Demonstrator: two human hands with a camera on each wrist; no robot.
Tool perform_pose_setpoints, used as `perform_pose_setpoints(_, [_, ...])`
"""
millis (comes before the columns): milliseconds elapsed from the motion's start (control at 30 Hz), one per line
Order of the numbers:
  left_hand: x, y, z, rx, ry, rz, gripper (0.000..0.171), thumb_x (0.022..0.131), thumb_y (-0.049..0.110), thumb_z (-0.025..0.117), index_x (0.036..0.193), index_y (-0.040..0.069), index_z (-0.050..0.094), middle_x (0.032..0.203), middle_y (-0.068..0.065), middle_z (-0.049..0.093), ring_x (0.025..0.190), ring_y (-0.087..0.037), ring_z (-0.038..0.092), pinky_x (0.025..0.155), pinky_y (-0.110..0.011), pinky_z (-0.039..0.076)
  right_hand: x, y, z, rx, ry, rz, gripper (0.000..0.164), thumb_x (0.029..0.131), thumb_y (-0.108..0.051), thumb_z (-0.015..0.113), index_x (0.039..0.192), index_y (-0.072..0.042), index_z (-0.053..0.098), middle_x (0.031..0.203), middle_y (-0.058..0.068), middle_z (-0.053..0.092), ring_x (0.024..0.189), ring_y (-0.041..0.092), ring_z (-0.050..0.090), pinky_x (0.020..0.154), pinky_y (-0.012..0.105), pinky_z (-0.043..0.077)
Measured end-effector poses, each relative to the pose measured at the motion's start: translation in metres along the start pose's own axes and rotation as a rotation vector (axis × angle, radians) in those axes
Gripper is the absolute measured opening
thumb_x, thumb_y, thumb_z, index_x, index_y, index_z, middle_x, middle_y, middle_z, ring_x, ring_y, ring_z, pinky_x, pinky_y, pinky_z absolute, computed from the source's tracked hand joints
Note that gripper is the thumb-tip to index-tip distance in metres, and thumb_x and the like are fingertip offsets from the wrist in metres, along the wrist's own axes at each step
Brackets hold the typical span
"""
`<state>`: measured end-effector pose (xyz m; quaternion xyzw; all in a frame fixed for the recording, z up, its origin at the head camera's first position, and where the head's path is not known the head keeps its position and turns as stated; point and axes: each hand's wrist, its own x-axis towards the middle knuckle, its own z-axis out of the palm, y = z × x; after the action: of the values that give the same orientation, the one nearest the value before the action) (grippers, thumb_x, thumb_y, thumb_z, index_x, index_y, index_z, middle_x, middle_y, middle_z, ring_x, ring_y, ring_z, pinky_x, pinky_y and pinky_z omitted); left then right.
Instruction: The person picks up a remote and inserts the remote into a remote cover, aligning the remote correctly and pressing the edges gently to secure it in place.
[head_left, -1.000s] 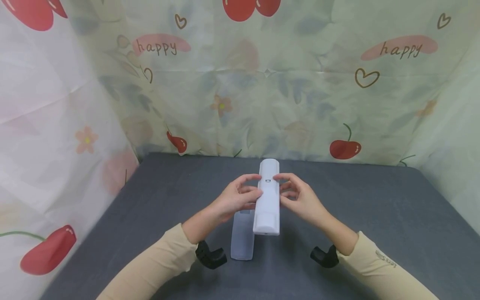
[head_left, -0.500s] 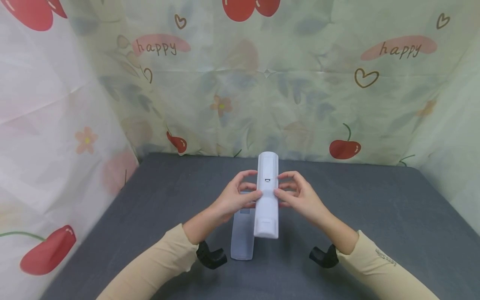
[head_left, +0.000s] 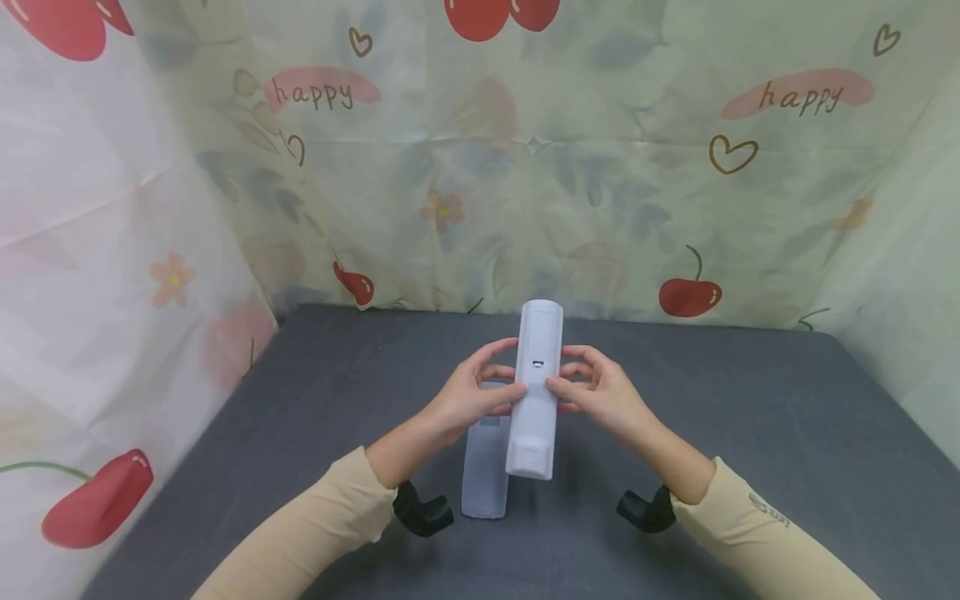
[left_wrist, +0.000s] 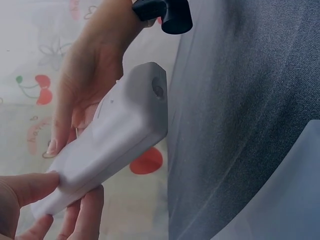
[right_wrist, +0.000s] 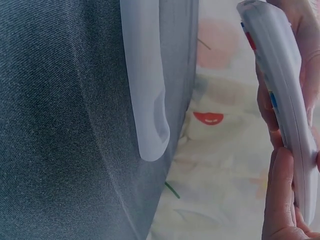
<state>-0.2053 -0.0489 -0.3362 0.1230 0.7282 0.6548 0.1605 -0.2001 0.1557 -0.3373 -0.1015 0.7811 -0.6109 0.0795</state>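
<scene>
Both hands hold a white remote control (head_left: 534, 421) above the table, its back turned up toward the head camera. The left hand (head_left: 467, 393) grips its left edge, thumb on the back and fingers at the side. On the opposite edge, the right hand (head_left: 606, 390) holds it with the thumb pressed on the back near a small dark latch slot. Coloured buttons show along the front of the remote (right_wrist: 285, 75) in the right wrist view. Beneath, to the left, a translucent remote cover (head_left: 485, 479) lies on the table, its far end partly hidden by the left hand.
The dark grey table (head_left: 360, 375) reaches back to a patterned cloth backdrop (head_left: 585, 208). Cloth hangs at the left and right sides too. Black wrist mounts (head_left: 422, 510) sit under both forearms, close to the tabletop.
The right thumb has moved from the remote's edge onto its back. The remote's far end has shifted up in view, and lately it leans a little right. The cover has stayed put.
</scene>
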Motion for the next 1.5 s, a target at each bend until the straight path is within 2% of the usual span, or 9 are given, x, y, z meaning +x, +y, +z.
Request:
perform_pose_setpoints(467, [0.002, -0.002, -0.002, 0.011, -0.004, -0.011, 0.061, 0.089, 0.011, 0.063, 0.141, 0.028, 0.037, 0.122, -0.017, 0.056, 0.101, -0.022, 0.062, 0.086, -0.043, 0.054, 0.004, 0.0, 0.002, -0.027, -0.011, -0.001, 0.057, 0.086, -0.02, 0.068, 0.13, -0.002, 0.038, 0.108, 0.02, 0.061, 0.089, 0.016, 0.065, 0.079, 0.042, 0.056])
perform_pose_setpoints(933, [0.005, -0.007, -0.008, 0.084, -0.029, 0.032, 0.057, 0.092, 0.016, 0.06, 0.143, 0.022, 0.035, 0.121, -0.021, 0.055, 0.103, -0.027, 0.064, 0.086, -0.042, 0.054, 0.009, 0.006, 0.005, -0.033, 0.006, 0.006, 0.056, 0.086, -0.019, 0.067, 0.129, -0.001, 0.035, 0.115, 0.026, 0.059, 0.09, 0.018, 0.065, 0.079, 0.042, 0.056])
perform_pose_setpoints(1033, [0.008, -0.01, -0.011, 0.111, 0.005, 0.028, 0.047, 0.093, 0.018, 0.057, 0.138, 0.015, 0.043, 0.118, -0.021, 0.058, 0.101, -0.029, 0.065, 0.084, -0.039, 0.055, 0.01, 0.007, 0.005, -0.038, 0.02, 0.004, 0.057, 0.087, -0.018, 0.066, 0.13, 0.0, 0.034, 0.118, 0.028, 0.058, 0.092, 0.019, 0.065, 0.078, 0.04, 0.056])
perform_pose_setpoints(1200, [0.012, -0.018, -0.019, 0.197, 0.093, -0.002, 0.032, 0.093, 0.02, 0.058, 0.12, 0.003, 0.058, 0.109, -0.017, 0.063, 0.097, -0.032, 0.066, 0.08, -0.035, 0.056, 0.012, 0.01, 0.004, -0.043, 0.044, 0.014, 0.057, 0.087, -0.016, 0.066, 0.13, 0.0, 0.033, 0.12, 0.028, 0.057, 0.094, 0.02, 0.064, 0.077, 0.038, 0.057])
perform_pose_setpoints(1367, [0.016, -0.031, -0.031, 0.29, 0.139, -0.015, 0.024, 0.091, 0.014, 0.059, 0.11, 0.0, 0.063, 0.102, -0.017, 0.065, 0.084, -0.023, 0.067, 0.077, -0.034, 0.056, 0.014, 0.012, 0.003, -0.025, 0.072, 0.001, 0.055, 0.087, -0.013, 0.064, 0.129, 0.002, 0.033, 0.118, 0.03, 0.057, 0.091, 0.016, 0.065, 0.075, 0.038, 0.057])
perform_pose_setpoints(1500, [0.018, -0.04, -0.038, 0.384, 0.161, -0.045, 0.022, 0.089, 0.013, 0.061, 0.105, -0.001, 0.064, 0.094, -0.016, 0.066, 0.073, -0.015, 0.064, 0.068, -0.03, 0.055, 0.017, 0.015, 0.003, -0.009, 0.1, -0.005, 0.051, 0.087, -0.008, 0.063, 0.128, 0.004, 0.033, 0.118, 0.032, 0.056, 0.084, 0.011, 0.066, 0.075, 0.038, 0.057])
